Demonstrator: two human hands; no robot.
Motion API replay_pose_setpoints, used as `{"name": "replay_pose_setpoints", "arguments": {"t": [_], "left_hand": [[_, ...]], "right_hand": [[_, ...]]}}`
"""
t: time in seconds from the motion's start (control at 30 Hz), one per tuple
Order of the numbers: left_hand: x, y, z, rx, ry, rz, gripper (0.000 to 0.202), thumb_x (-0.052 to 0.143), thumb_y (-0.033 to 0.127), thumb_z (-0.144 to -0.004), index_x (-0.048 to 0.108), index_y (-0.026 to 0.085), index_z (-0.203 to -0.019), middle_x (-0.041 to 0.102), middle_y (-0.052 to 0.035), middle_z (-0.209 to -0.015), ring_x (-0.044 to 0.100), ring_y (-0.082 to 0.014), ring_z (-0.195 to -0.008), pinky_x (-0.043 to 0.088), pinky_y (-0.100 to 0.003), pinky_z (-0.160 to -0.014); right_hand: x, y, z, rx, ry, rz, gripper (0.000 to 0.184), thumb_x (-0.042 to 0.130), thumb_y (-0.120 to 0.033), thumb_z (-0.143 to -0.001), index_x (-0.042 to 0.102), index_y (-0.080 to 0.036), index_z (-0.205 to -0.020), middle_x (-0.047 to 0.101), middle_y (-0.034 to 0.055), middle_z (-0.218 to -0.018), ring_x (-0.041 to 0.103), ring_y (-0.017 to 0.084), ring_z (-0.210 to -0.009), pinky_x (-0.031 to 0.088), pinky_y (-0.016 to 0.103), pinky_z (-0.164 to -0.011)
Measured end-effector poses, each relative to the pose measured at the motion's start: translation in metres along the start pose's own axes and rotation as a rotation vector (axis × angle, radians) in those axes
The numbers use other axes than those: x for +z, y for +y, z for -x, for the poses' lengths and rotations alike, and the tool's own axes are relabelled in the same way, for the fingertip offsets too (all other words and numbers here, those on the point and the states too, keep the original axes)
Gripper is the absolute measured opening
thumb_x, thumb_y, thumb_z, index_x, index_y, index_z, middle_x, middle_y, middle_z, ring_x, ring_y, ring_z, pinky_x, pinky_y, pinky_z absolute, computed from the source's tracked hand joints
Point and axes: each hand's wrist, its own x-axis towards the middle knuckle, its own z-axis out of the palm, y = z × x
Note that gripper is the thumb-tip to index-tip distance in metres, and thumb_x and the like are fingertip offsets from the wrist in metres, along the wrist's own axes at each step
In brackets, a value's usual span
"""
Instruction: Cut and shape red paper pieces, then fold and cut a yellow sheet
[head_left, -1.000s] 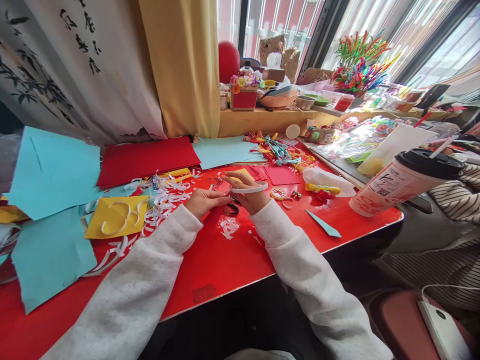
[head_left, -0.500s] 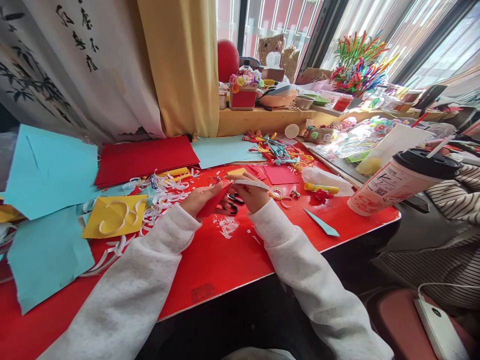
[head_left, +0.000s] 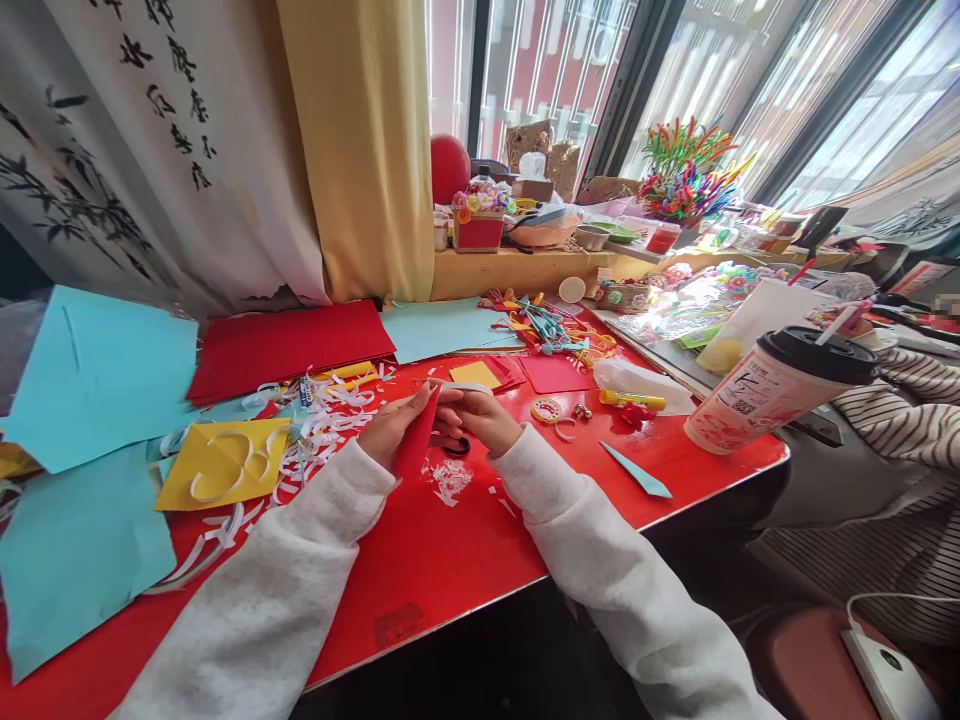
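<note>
My left hand [head_left: 395, 424] is closed round a piece of red paper [head_left: 417, 440], which stands on edge with one side towards me. Close by on its right, my right hand [head_left: 484, 414] pinches a narrow white strip [head_left: 465, 386] that arches over its fingers from the top of the red paper. Whether the strip is stuck to the paper, I cannot tell. Black scissors [head_left: 459, 448] lie under the hands, mostly hidden. Small white scraps [head_left: 452, 480] are scattered on the red tabletop [head_left: 420, 560] just below.
White peelings [head_left: 322, 425], a yellow square with white loops [head_left: 232, 460] and blue sheets [head_left: 90, 540] cover the left. At the right are a glue stick [head_left: 632, 401], a blue paper sliver [head_left: 636, 470] and a tall cup [head_left: 780, 390]. A person in striped sleeves [head_left: 911, 400] sits beyond.
The red paper has been turned more upright, and my hands sit closer together. The white strip now curves over my right fingers instead of stretching out to the right. The view has tilted up slightly.
</note>
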Motion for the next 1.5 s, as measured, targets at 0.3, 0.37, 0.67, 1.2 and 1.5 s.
{"name": "replay_pose_setpoints", "arguments": {"t": [0.3, 0.37, 0.67, 1.2, 1.5], "left_hand": [[-0.009, -0.011, -0.006, -0.049, 0.022, 0.053, 0.022, 0.053, 0.019, -0.073, 0.057, 0.012, -0.094, 0.064, -0.0069, -0.075, 0.060, -0.0153, -0.066, 0.050, -0.029, -0.061], [-0.008, -0.010, -0.006, -0.013, 0.049, 0.063, 0.020, 0.057, 0.019, -0.070, 0.059, 0.012, -0.089, 0.064, -0.0052, -0.072, 0.060, -0.0140, -0.065, 0.050, -0.027, -0.062], [-0.016, 0.000, -0.009, 0.199, 0.259, -0.103, 0.022, 0.070, 0.025, -0.054, 0.054, 0.013, -0.064, 0.056, 0.0024, -0.066, 0.052, -0.0072, -0.057, 0.041, -0.020, -0.057], [-0.034, -0.006, -0.011, 0.229, 0.268, -0.924, 0.044, 0.059, 0.036, -0.064, 0.055, 0.020, -0.105, 0.054, 0.0002, -0.077, 0.040, -0.0081, -0.054, 0.032, -0.020, -0.051], [-0.045, -0.002, -0.017, 0.151, 0.281, -0.634, 0.046, 0.050, 0.042, -0.071, 0.051, 0.017, -0.109, 0.055, -0.0062, -0.104, 0.051, -0.0125, -0.072, 0.040, -0.022, -0.058]], "right_hand": [[-0.006, 0.022, -0.004, 0.108, 0.182, 0.367, 0.028, 0.044, -0.038, -0.076, 0.052, -0.014, -0.064, 0.041, -0.0032, -0.053, 0.040, 0.006, -0.047, 0.033, 0.019, -0.045], [-0.009, 0.018, -0.003, 0.112, 0.233, 0.596, 0.021, 0.046, -0.031, -0.076, 0.056, -0.014, -0.068, 0.047, -0.0021, -0.056, 0.043, 0.007, -0.052, 0.033, 0.018, -0.048], [-0.014, 0.000, 0.007, 0.210, 0.006, 1.164, 0.020, 0.054, -0.036, -0.071, 0.060, -0.017, -0.074, 0.057, 0.0038, -0.078, 0.051, 0.012, -0.072, 0.035, 0.022, -0.061], [-0.014, 0.009, 0.008, 0.406, 0.163, 1.246, 0.040, 0.061, -0.038, -0.058, 0.044, -0.016, -0.086, 0.059, 0.0076, -0.076, 0.056, 0.021, -0.070, 0.034, 0.026, -0.052], [-0.026, 0.005, 0.002, 0.532, 0.328, 0.116, 0.030, 0.059, -0.014, -0.058, 0.044, -0.015, -0.084, 0.056, 0.0000, -0.058, 0.054, 0.012, -0.051, 0.043, 0.023, -0.045]]}}
